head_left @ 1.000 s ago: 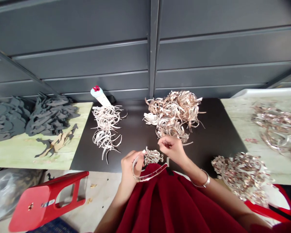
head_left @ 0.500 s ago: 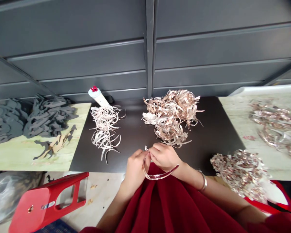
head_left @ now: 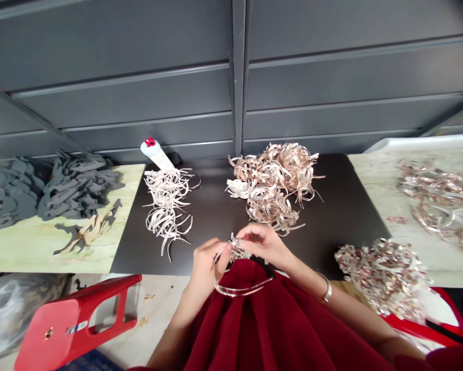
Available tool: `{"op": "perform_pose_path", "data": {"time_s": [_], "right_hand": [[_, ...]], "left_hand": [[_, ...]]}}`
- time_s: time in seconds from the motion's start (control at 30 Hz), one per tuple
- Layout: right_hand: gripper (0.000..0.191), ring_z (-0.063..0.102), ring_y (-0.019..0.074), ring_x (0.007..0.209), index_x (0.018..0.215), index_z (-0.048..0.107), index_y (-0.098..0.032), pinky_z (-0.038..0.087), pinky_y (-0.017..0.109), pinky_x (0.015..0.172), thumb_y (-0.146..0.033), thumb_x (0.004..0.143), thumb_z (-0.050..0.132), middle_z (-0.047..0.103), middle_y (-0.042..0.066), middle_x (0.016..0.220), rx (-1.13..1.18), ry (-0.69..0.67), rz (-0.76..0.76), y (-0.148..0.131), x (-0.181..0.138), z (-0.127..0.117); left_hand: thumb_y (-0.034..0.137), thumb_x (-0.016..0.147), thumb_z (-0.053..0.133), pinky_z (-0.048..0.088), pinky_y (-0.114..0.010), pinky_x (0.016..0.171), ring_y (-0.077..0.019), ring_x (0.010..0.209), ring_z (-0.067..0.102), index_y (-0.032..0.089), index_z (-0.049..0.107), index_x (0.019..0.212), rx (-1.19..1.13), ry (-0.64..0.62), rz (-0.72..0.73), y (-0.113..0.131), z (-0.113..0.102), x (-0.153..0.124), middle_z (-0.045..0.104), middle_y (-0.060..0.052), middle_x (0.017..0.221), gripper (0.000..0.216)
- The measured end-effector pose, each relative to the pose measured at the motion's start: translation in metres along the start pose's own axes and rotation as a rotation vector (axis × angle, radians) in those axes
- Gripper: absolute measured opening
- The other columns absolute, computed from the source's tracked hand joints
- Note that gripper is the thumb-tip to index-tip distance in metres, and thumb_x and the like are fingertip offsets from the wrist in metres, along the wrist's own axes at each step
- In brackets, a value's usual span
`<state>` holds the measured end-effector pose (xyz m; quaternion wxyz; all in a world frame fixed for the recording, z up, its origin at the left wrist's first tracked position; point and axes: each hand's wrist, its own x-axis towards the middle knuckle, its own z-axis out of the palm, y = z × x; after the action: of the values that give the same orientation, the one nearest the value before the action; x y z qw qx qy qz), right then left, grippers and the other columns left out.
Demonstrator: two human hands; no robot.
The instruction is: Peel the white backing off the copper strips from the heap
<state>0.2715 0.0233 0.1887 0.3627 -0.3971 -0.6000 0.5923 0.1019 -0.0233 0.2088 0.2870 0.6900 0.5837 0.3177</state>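
Note:
My left hand (head_left: 210,265) is closed in a pinch on a shiny rose-gold strip (head_left: 235,293), which hangs in a loop in front of the red clothing. Beside it my right hand (head_left: 265,245) has thumb and fingers drawn together at the upper end of the strip. What lies between those right fingertips is too small to make out. Small silvery scraps (head_left: 239,252) show between the two hands at the table's near edge. Just beyond the right hand lies a large heap of rose-gold strips (head_left: 279,178) on the black mat (head_left: 211,206).
Pale curved strips (head_left: 167,198) lie on the mat's left side, near a white bottle (head_left: 156,153). Grey cut pieces (head_left: 76,185) are heaped far left. At right are a pile of shiny scraps (head_left: 381,273) and more strips (head_left: 443,196). A red stool (head_left: 61,319) stands lower left.
My hands have moved slightly apart, the left one leftward. The strip's loop has swung left and down, and silvery scraps between the hands now show.

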Motion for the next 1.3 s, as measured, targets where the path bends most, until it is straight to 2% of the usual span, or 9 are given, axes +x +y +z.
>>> {"op": "perform_pose_path", "data": {"time_s": [0.1, 0.17, 0.27, 0.37, 0.5, 0.67, 0.97, 1.13, 1.3], "right_hand": [[0.003, 0.05, 0.0094, 0.058, 0.071, 0.068, -0.017, 0.04, 0.022, 0.055, -0.019, 0.073, 0.068, 0.059, 0.0, 0.07, -0.238, 0.08, -0.115, -0.006, -0.002, 0.0], [0.011, 0.049, 0.0092, 0.057, 0.065, 0.066, -0.016, 0.038, 0.022, 0.055, -0.017, 0.076, 0.064, 0.057, 0.0, 0.067, -0.242, 0.06, -0.106, -0.008, -0.002, 0.0], [0.014, 0.047, 0.009, 0.054, 0.065, 0.065, -0.015, 0.036, 0.022, 0.052, -0.026, 0.074, 0.068, 0.056, -0.001, 0.061, 0.045, -0.067, 0.069, -0.006, 0.0, -0.003], [0.025, 0.04, 0.007, 0.047, 0.065, 0.066, -0.014, 0.03, 0.021, 0.047, -0.037, 0.065, 0.076, 0.054, -0.003, 0.054, 0.425, -0.189, 0.254, -0.001, 0.003, -0.004], [0.03, 0.036, 0.0061, 0.047, 0.063, 0.067, -0.013, 0.024, 0.021, 0.046, -0.04, 0.062, 0.079, 0.053, -0.003, 0.052, 0.579, -0.185, 0.276, 0.001, 0.004, 0.001], [0.025, 0.04, 0.0078, 0.053, 0.062, 0.067, -0.013, 0.028, 0.023, 0.051, -0.035, 0.064, 0.078, 0.055, -0.002, 0.055, 0.532, -0.121, 0.26, -0.004, 0.0, 0.009], [0.024, 0.035, 0.0057, 0.045, 0.063, 0.065, -0.012, 0.023, 0.022, 0.047, -0.033, 0.063, 0.078, 0.051, -0.004, 0.048, 0.719, -0.265, 0.336, -0.003, 0.0, 0.002], [0.025, 0.044, 0.0061, 0.046, 0.068, 0.065, -0.012, 0.029, 0.021, 0.048, -0.031, 0.063, 0.08, 0.056, -0.003, 0.052, 0.904, -0.396, 0.349, 0.007, -0.001, -0.002], [0.029, 0.059, 0.0149, 0.053, 0.065, 0.066, -0.013, 0.04, 0.026, 0.054, -0.038, 0.061, 0.08, 0.058, -0.001, 0.05, 0.938, -0.475, 0.259, 0.014, 0.003, -0.003]], "left_hand": [[0.024, 0.089, 0.046, 0.032, -0.021, 0.051, -0.0095, 0.05, 0.044, 0.015, 0.065, 0.063, 0.03, -0.045, 0.053, 0.002, -0.005, 0.002, 0.049, 0.0, 0.056, 0.033], [0.025, 0.089, 0.047, 0.034, -0.021, 0.052, -0.0097, 0.052, 0.046, 0.015, 0.068, 0.068, -0.002, -0.076, 0.059, 0.005, -0.008, 0.004, 0.053, -0.001, 0.059, 0.031], [0.03, 0.088, 0.049, 0.036, -0.021, 0.053, -0.0104, 0.051, 0.048, 0.016, 0.068, 0.069, -0.147, -0.105, -0.008, 0.007, -0.009, 0.007, 0.054, -0.001, 0.056, 0.031], [0.041, 0.083, 0.053, 0.035, -0.021, 0.048, -0.0098, 0.045, 0.047, 0.014, 0.063, 0.06, -0.376, -0.147, -0.241, 0.003, -0.001, 0.008, 0.052, 0.001, 0.049, 0.037], [0.056, 0.076, 0.057, 0.026, -0.019, 0.039, -0.0066, 0.036, 0.037, 0.014, 0.055, 0.057, -0.578, -0.145, -0.472, -0.006, 0.011, 0.008, 0.046, 0.004, 0.043, 0.045], [0.049, 0.082, 0.055, 0.033, -0.02, 0.05, -0.0084, 0.048, 0.043, 0.016, 0.05, 0.059, -0.448, -0.19, -0.252, -0.001, 0.0, 0.009, 0.05, 0.003, 0.052, 0.04], [0.031, 0.091, 0.048, 0.038, -0.022, 0.063, -0.0119, 0.064, 0.051, 0.016, 0.054, 0.066, -0.28, -0.293, 0.027, 0.013, -0.015, 0.014, 0.057, 0.0, 0.064, 0.03], [0.031, 0.092, 0.047, 0.042, -0.025, 0.072, -0.0138, 0.071, 0.056, 0.016, 0.06, 0.068, -0.487, -0.271, 0.066, 0.015, -0.009, 0.01, 0.061, -0.003, 0.07, 0.031], [0.043, 0.091, 0.046, 0.048, -0.028, 0.069, -0.0165, 0.07, 0.062, 0.015, 0.057, 0.067, -0.804, -0.275, -0.004, 0.004, 0.001, 0.003, 0.066, -0.006, 0.073, 0.038]]}}
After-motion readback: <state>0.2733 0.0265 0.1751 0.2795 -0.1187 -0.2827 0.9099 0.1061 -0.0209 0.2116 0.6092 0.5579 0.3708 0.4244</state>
